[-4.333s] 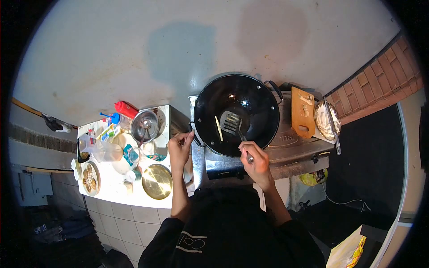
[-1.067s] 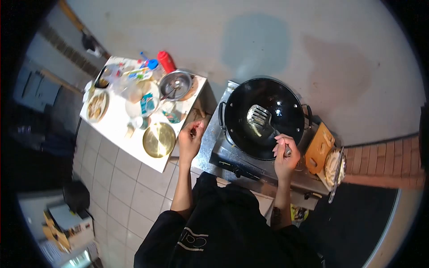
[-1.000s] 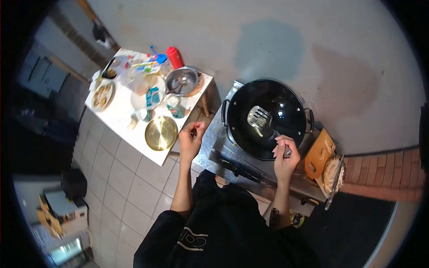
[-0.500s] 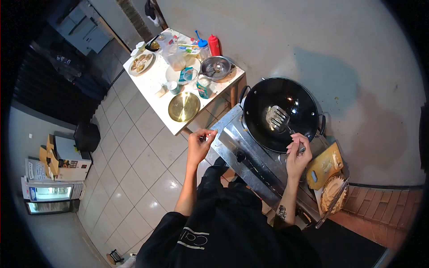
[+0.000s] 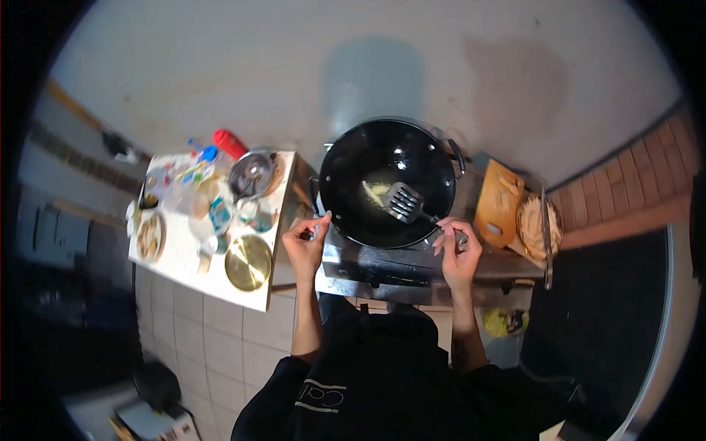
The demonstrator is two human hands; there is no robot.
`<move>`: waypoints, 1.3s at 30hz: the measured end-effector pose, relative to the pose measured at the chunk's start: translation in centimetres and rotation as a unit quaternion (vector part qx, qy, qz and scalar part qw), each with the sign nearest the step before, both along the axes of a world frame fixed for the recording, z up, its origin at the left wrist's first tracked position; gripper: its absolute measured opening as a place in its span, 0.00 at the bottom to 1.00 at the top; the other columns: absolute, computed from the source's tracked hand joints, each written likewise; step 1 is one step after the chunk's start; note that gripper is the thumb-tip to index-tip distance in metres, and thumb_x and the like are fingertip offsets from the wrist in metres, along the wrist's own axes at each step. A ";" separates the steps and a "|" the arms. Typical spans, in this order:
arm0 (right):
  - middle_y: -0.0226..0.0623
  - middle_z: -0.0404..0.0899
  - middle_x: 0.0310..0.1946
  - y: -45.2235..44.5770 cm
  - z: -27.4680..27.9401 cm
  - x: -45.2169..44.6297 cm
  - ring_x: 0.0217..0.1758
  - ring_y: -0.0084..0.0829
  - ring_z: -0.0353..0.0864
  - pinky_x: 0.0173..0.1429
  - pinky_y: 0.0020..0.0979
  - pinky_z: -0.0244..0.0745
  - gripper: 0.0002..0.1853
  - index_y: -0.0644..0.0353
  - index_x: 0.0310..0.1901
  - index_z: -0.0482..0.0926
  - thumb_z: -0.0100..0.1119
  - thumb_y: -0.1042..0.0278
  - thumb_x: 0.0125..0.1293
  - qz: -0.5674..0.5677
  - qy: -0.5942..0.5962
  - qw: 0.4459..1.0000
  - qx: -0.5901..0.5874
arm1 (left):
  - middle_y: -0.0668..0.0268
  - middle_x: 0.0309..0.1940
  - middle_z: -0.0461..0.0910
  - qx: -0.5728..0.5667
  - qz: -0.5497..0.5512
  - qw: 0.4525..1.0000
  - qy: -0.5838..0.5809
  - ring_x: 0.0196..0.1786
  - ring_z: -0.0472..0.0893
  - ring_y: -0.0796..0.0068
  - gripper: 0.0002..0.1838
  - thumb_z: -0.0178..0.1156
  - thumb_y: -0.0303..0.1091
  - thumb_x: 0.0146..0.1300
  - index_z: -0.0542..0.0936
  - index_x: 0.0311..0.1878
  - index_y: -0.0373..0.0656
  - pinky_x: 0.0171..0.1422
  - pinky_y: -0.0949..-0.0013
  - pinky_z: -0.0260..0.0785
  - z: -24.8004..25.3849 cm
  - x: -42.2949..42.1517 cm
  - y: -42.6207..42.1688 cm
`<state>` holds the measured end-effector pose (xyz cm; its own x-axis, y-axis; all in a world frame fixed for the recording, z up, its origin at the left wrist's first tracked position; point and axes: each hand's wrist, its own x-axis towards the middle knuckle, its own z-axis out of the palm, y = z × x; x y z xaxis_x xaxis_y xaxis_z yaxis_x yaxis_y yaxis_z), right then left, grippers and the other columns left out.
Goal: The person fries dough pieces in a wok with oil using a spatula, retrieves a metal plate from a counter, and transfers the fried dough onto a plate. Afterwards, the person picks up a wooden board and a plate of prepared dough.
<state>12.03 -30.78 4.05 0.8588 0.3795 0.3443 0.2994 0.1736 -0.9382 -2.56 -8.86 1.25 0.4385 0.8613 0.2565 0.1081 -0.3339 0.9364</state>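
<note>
A black wok (image 5: 382, 224) with two side handles stands on the steel stove. In it a pale strip of food (image 5: 376, 192) lies in a little liquid, beside the slotted head of a metal spatula (image 5: 403, 202). My right hand (image 5: 459, 250) is closed around the spatula's handle, over the wok's near right rim. At the wok's left, near its handle, my left hand (image 5: 305, 242) is raised with thumb and fingers pinched together; what they hold, if anything, is too small to tell.
A white table (image 5: 213, 287) at the left bears a gold round tray (image 5: 248, 262), a steel bowl (image 5: 251, 175), a red bottle (image 5: 229, 143) and a plate of food (image 5: 150, 237). Right of the wok are a wooden board (image 5: 497, 208) and a bowl of pale food (image 5: 533, 224) with a knife across it.
The view has turned back, so table and stove sit more level. The spatula remains in my right hand inside the wok, and the strip now shows left of its head. My left hand stays pinched.
</note>
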 end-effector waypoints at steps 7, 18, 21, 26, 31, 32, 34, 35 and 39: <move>0.42 0.79 0.37 -0.2 -2.0 -3.7 0.23 0.23 0.74 0.25 0.24 0.70 0.09 0.65 0.42 0.71 0.50 0.67 0.70 -0.197 0.083 0.977 0.008 | 0.76 0.19 0.65 -0.052 -0.145 0.988 0.004 0.23 0.60 0.88 0.06 0.71 0.28 0.51 0.83 0.25 0.38 0.26 0.80 0.49 -0.5 0.7 7.5; 0.42 0.80 0.40 -0.4 -4.5 -1.5 0.25 0.23 0.75 0.28 0.25 0.71 0.09 0.62 0.41 0.73 0.52 0.63 0.70 -0.221 0.160 0.954 0.124 | 0.75 0.19 0.67 -0.024 -0.294 0.954 -0.048 0.25 0.62 0.87 0.09 0.66 0.32 0.58 0.82 0.27 0.36 0.30 0.80 0.53 -0.2 2.3 6.5; 0.42 0.80 0.41 -0.3 -4.6 -1.5 0.24 0.23 0.74 0.27 0.24 0.71 0.08 0.60 0.42 0.73 0.52 0.65 0.69 -0.228 0.161 0.952 0.125 | 0.75 0.19 0.66 -0.012 -0.326 0.945 -0.038 0.25 0.61 0.86 0.08 0.65 0.32 0.59 0.83 0.30 0.36 0.30 0.79 0.52 0.6 1.9 5.6; 0.41 0.78 0.45 0.2 -4.6 -2.0 0.23 0.21 0.73 0.26 0.24 0.72 0.12 0.61 0.47 0.72 0.57 0.68 0.66 -0.272 0.167 0.947 0.033 | 0.74 0.21 0.68 -0.036 -0.364 0.929 -0.055 0.25 0.60 0.87 0.07 0.63 0.31 0.61 0.84 0.33 0.36 0.28 0.78 0.50 1.4 2.1 4.4; 0.37 0.75 0.46 -2.2 -3.3 -6.5 0.31 0.21 0.77 0.28 0.23 0.74 0.21 0.66 0.54 0.69 0.62 0.69 0.62 -0.315 0.189 0.930 0.015 | 0.75 0.21 0.69 -0.060 -0.478 0.873 -0.071 0.24 0.60 0.89 0.06 0.66 0.29 0.58 0.83 0.30 0.37 0.27 0.80 0.49 1.0 3.0 0.5; 0.37 0.75 0.47 -3.1 -3.2 -7.8 0.27 0.21 0.75 0.29 0.23 0.74 0.19 0.65 0.54 0.69 0.59 0.69 0.64 -0.298 0.222 0.929 -0.003 | 0.75 0.21 0.69 -0.069 -0.505 0.858 -0.070 0.24 0.61 0.89 0.06 0.67 0.29 0.57 0.82 0.29 0.36 0.26 0.80 0.49 1.0 3.2 -0.7; 0.35 0.77 0.43 -5.0 -3.6 -11.2 0.27 0.20 0.75 0.31 0.22 0.74 0.16 0.65 0.53 0.70 0.56 0.69 0.66 -0.321 0.205 0.925 0.007 | 0.75 0.21 0.70 -0.082 -0.549 0.830 -0.051 0.23 0.62 0.90 0.08 0.69 0.28 0.54 0.80 0.26 0.36 0.26 0.81 0.51 0.5 3.4 -3.3; 0.34 0.77 0.40 -5.8 -2.5 -13.5 0.27 0.20 0.75 0.32 0.22 0.74 0.14 0.65 0.51 0.72 0.55 0.69 0.67 -0.316 0.229 0.921 -0.005 | 0.75 0.21 0.70 -0.078 -0.581 0.808 -0.052 0.23 0.62 0.89 0.08 0.69 0.29 0.53 0.80 0.26 0.36 0.26 0.80 0.51 0.3 3.4 -4.8; 0.33 0.79 0.36 -9.8 -2.2 -21.4 0.28 0.19 0.75 0.32 0.23 0.74 0.11 0.66 0.45 0.75 0.53 0.68 0.68 -0.367 0.261 0.893 0.020 | 0.74 0.21 0.70 -0.116 -0.698 0.706 -0.024 0.24 0.63 0.87 0.09 0.72 0.28 0.49 0.79 0.25 0.36 0.28 0.79 0.53 0.2 1.9 -11.3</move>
<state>-9.33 -40.62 1.90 0.9183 -0.3555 -0.1739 -0.1294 0.1457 -0.9808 -0.62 -20.21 1.41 0.8974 -0.3812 0.2223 -0.2078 0.0794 0.9749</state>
